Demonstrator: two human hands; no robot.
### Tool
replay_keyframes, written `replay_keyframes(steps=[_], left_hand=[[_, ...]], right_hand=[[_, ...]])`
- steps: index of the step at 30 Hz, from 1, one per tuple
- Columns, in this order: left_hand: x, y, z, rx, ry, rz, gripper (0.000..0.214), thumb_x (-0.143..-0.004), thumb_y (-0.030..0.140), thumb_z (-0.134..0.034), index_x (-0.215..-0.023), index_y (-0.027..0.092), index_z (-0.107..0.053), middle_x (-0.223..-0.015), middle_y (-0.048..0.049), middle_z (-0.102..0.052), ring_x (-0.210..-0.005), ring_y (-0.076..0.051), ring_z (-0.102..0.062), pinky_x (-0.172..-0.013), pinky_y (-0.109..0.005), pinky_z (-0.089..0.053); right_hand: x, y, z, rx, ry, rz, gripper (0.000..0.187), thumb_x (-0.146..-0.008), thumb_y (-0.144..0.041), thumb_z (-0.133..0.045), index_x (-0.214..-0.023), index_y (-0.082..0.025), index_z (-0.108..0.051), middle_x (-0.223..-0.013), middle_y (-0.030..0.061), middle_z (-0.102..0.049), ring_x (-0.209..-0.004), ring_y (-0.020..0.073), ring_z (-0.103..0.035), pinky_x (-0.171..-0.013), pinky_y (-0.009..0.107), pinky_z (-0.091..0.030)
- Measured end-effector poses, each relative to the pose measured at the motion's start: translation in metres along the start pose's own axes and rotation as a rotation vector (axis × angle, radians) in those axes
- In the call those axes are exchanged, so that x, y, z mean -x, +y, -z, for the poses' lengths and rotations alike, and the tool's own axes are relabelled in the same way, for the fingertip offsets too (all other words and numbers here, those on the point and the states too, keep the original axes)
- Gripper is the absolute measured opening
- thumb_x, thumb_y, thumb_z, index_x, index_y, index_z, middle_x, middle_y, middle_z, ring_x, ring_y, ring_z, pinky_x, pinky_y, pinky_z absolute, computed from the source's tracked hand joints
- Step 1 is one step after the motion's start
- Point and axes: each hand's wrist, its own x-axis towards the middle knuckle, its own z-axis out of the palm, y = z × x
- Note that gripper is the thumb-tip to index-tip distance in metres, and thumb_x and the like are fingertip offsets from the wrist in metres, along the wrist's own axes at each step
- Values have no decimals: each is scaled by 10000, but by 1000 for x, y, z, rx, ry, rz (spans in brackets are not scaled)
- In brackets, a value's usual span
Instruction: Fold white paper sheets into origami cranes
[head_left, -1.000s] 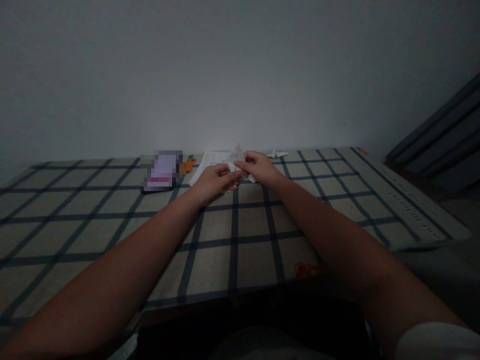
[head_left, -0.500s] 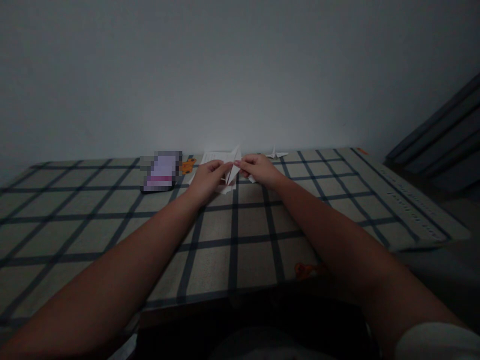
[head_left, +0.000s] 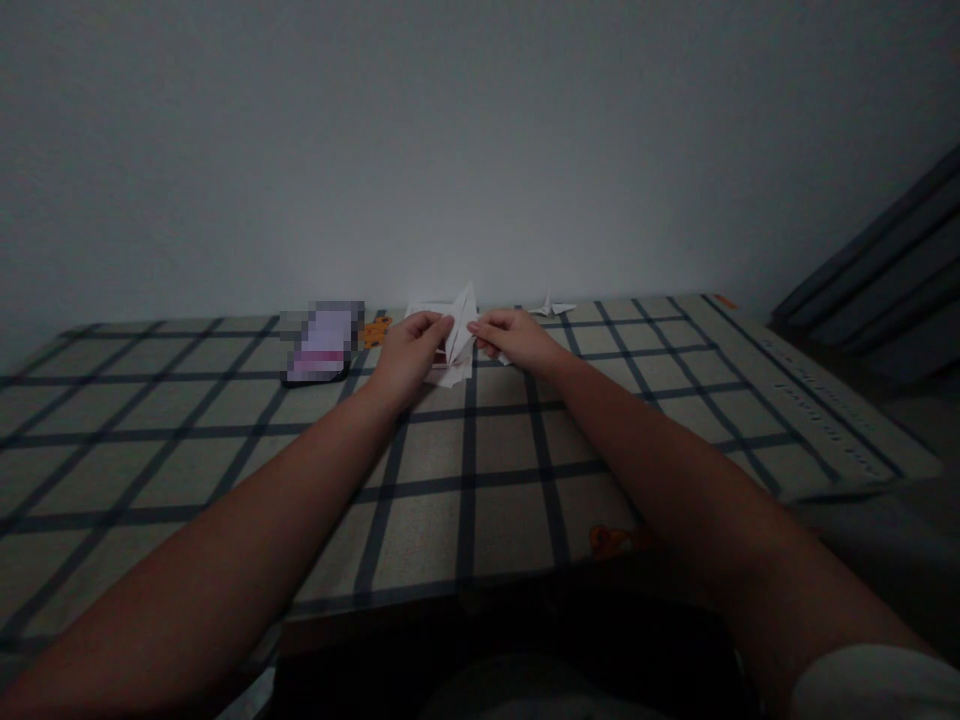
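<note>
Head view: both bare forearms are reaching forward over the table, and the hands are meeting at its far side.
Left hand: the left hand (head_left: 409, 352) is closing its thumb and fingers on the left edge of the white folded paper figure (head_left: 459, 332).
Right hand: the right hand (head_left: 512, 338) is pinching the right side of the same paper figure with its fingertips.
Paper figure: it is standing between the two hands, with one pointed tip rising upward, and its lower part is lying just above the cloth.
White printed sheet: the sheet (head_left: 421, 312) is lying flat behind the hands, partly hidden by them.
Small white folded crane: the crane (head_left: 551, 306) is sitting near the wall, to the right of the right hand and apart from it.
Dark phone: the phone (head_left: 321, 350) with a blurred screen is lying to the left of the left hand.
Table: the beige cloth with dark grid lines (head_left: 225, 440) is covering it.
</note>
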Motion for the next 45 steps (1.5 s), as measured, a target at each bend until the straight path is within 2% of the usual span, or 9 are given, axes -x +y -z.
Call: replay_keyframes(steps=[5, 13, 20, 27, 35, 40, 45], left_hand=[[-1, -1, 0, -17, -39, 17, 292, -758, 454, -713, -816, 178, -636, -724, 0, -615, -623, -129, -563, -568, -235, -448], [-2, -2, 3, -142, 4, -66, 250, -797, 429, -668, -756, 187, -619, -653, 19, -569, -561, -112, -486, -518, -230, -362], [-1, 2, -1, -57, 1, -24, 266, -740, 433, -704, -797, 184, -630, -676, 18, -580, -580, -117, -506, -519, -222, -405], [0, 1, -1, 31, -47, -10, 308, -722, 436, -750, -855, 184, -633, -793, -4, -650, -645, -115, -577, -571, -213, -487], [1, 5, -1, 11, 69, 8, 294, -744, 425, -731, -903, 191, -651, -848, -15, -657, -713, -128, -603, -600, -211, -515], [-2, 2, 2, 98, 71, 30, 290, -752, 453, -733, -842, 189, -655, -848, -26, -648, -717, -124, -595, -622, -211, -517], [-4, 1, 2, 157, 80, 68, 273, -738, 429, -756, -826, 187, -663, -849, -27, -652, -713, -117, -589, -615, -202, -516]], right_hand=[[-1, 2, 0, -8, -3, 9, 334, -928, -384, -608, -689, -152, -584, -575, -29, -535, -519, 76, -452, -524, 214, -355], [0, 2, -3, -65, -24, 3, 324, -891, -394, -653, -684, -158, -574, -579, -33, -532, -540, 78, -460, -539, 212, -367], [0, 2, -2, -46, -15, 7, 310, -899, -365, -634, -679, -155, -573, -571, -37, -524, -533, 74, -450, -542, 214, -357], [-1, 8, -2, -42, -33, 50, 347, -907, -427, -617, -698, -152, -594, -601, -25, -544, -565, 78, -486, -557, 213, -372], [1, -1, -3, -100, 19, 35, 248, -907, -332, -631, -734, -169, -558, -621, -45, -508, -538, 74, -458, -523, 213, -374], [-1, 1, -3, -183, 66, 105, 181, -857, -242, -670, -818, -197, -500, -736, -51, -514, -575, 69, -482, -547, 212, -402], [-2, 10, -2, -179, 15, 169, 173, -841, -264, -684, -917, -203, -542, -748, -46, -528, -599, 78, -490, -553, 215, -387]])
